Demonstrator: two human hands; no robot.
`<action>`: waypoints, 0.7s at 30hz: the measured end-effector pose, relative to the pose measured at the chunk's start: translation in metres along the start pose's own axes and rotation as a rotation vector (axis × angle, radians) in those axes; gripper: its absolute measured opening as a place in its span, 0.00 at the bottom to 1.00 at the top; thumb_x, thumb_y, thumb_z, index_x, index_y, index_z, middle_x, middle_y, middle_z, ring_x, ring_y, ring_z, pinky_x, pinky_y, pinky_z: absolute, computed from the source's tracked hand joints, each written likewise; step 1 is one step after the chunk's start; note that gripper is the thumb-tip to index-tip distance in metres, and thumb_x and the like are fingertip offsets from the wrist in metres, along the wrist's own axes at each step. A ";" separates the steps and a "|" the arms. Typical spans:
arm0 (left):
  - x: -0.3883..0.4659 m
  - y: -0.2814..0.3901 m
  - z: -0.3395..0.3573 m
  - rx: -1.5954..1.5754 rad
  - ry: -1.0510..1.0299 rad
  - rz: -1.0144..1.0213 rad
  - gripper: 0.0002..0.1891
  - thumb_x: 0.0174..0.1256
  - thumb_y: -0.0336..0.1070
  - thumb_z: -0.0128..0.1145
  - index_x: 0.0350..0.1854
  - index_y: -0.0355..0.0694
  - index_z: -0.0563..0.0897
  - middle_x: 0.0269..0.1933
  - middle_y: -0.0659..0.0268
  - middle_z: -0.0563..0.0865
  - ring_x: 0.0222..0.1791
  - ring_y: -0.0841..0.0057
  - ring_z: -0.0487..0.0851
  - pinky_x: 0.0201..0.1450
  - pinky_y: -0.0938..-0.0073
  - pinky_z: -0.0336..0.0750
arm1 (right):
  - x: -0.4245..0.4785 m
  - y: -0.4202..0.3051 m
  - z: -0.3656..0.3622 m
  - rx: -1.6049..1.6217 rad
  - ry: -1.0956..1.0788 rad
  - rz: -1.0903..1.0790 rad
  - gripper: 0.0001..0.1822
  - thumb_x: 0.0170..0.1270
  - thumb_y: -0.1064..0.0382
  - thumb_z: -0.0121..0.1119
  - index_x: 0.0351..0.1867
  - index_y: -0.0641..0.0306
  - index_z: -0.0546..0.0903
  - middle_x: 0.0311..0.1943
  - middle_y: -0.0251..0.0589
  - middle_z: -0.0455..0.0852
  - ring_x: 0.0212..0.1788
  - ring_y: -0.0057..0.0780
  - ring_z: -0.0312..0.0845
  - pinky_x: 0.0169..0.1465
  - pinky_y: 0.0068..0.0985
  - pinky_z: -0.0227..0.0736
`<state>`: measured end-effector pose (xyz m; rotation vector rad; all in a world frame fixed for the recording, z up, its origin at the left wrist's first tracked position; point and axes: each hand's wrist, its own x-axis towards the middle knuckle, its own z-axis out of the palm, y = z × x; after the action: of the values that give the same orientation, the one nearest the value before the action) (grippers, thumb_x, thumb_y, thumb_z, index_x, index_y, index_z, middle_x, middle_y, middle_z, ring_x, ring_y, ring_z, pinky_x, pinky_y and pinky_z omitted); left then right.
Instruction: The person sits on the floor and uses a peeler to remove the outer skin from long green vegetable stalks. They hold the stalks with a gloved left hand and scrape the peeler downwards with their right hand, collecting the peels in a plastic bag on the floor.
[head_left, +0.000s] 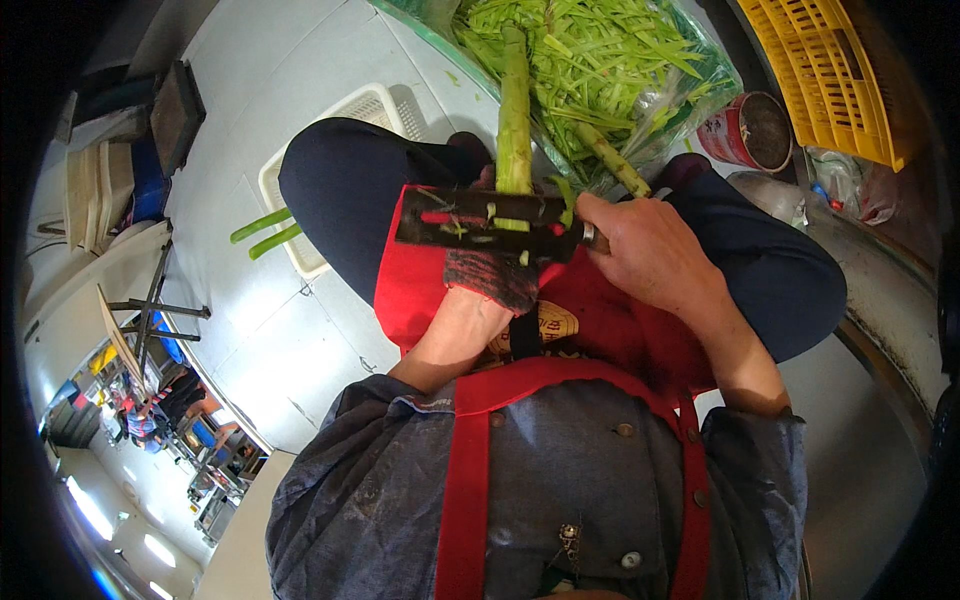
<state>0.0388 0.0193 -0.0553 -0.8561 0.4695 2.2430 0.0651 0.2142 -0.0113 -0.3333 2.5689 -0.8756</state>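
Observation:
My right hand, bare, grips the short handle of a cleaver. Its dark, wide blade lies crosswise over my lap, with bits of green peel stuck to it. Behind the blade, my left hand wears a dark red-and-black knit glove and is partly hidden. It holds a thick green stalk, likely celtuce, whose near end passes behind the blade. The stalk's far end reaches over a heap of green peelings in a green plastic bag. A second stalk leans there, near my right hand.
Left of my knee, a white plastic basket stands on the tiled floor, with two peeled green stalks jutting out. A red bucket and a yellow crate are at right. Folding table legs stand left.

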 end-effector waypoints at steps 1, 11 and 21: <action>-0.004 0.000 0.001 0.006 0.003 0.004 0.15 0.78 0.45 0.44 0.54 0.43 0.78 0.43 0.64 0.85 0.40 0.69 0.84 0.42 0.68 0.82 | 0.000 0.000 0.000 0.013 0.007 -0.005 0.12 0.54 0.64 0.64 0.38 0.62 0.75 0.23 0.52 0.81 0.32 0.57 0.80 0.35 0.50 0.71; -0.004 -0.009 0.012 -0.012 0.055 0.106 0.17 0.78 0.48 0.43 0.53 0.42 0.78 0.44 0.62 0.85 0.40 0.66 0.85 0.43 0.64 0.83 | 0.010 0.008 0.006 -0.037 0.056 0.038 0.11 0.54 0.66 0.62 0.38 0.62 0.75 0.23 0.54 0.82 0.33 0.59 0.80 0.36 0.51 0.72; 0.006 -0.007 -0.018 -0.011 -0.032 0.084 0.16 0.79 0.46 0.41 0.53 0.44 0.78 0.44 0.66 0.85 0.42 0.71 0.85 0.42 0.69 0.81 | 0.032 0.031 0.009 -0.108 0.138 0.042 0.11 0.52 0.67 0.63 0.36 0.63 0.74 0.24 0.55 0.81 0.33 0.60 0.79 0.36 0.51 0.72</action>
<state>0.0488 0.0175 -0.0728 -0.8188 0.4867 2.3341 0.0379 0.2225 -0.0466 -0.2567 2.7463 -0.7718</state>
